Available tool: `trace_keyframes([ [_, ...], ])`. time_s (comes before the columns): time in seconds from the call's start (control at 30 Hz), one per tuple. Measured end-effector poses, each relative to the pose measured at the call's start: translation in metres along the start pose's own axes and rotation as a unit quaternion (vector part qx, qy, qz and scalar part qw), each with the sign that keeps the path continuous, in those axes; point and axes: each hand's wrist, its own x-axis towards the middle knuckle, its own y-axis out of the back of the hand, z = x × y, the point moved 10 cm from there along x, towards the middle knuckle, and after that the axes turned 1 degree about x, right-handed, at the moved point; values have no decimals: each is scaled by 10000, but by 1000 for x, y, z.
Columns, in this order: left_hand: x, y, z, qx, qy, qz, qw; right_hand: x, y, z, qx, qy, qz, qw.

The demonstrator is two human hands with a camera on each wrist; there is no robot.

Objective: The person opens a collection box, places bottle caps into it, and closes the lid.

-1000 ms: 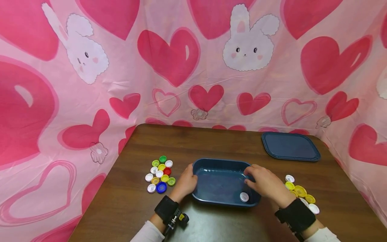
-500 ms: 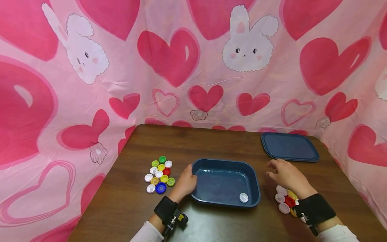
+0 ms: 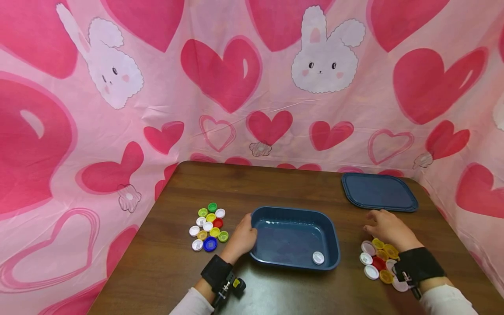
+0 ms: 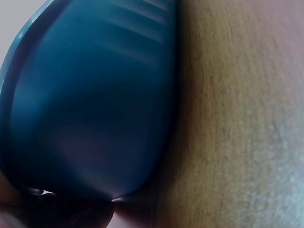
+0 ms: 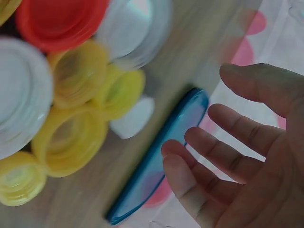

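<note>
Dark blue on the container (image 3: 283, 240), and one white cap (image 3: 318, 258) bright against it! The left caps (image 3: 208, 226) run green, lime, yellow, amber, white, red, plus one strong blue; the right caps (image 3: 379, 263) answer in white, yellow and red. Brown wood grain streaks the table (image 3: 244, 183), dark blue again on the flat tray (image 3: 379, 191), black wristbands (image 3: 217, 269), white sleeves (image 3: 445, 301), and pale pink cloth (image 3: 275, 96) bursting with deep-pink hearts (image 3: 222, 74) and white rabbits (image 3: 324, 72)!

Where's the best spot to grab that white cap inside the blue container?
The white cap is probably best pinched by its round rim, from above: it lies flat in the blue container, near the front right corner, with more open space to its left.
</note>
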Motion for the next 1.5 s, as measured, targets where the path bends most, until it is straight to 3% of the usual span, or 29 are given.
trace_keyframes([
  [0.43, 0, -1, -4, -103, 78, -18, 9999, 11, -22, 35, -210, -328, -519, 9979],
  [1.03, 0, -5, 0, -70, 62, -81, 9999, 7, -31, 42, -38, -635, -590, 9962],
  [1.2, -1, -4, -2, -64, 117, -75, 9999, 9, -17, 16, -16, -237, -240, 9994],
  [1.5, 1, -2, -5, -40, 158, -21, 9999, 1, 4, -87, -82, 1002, 502, 9937],
])
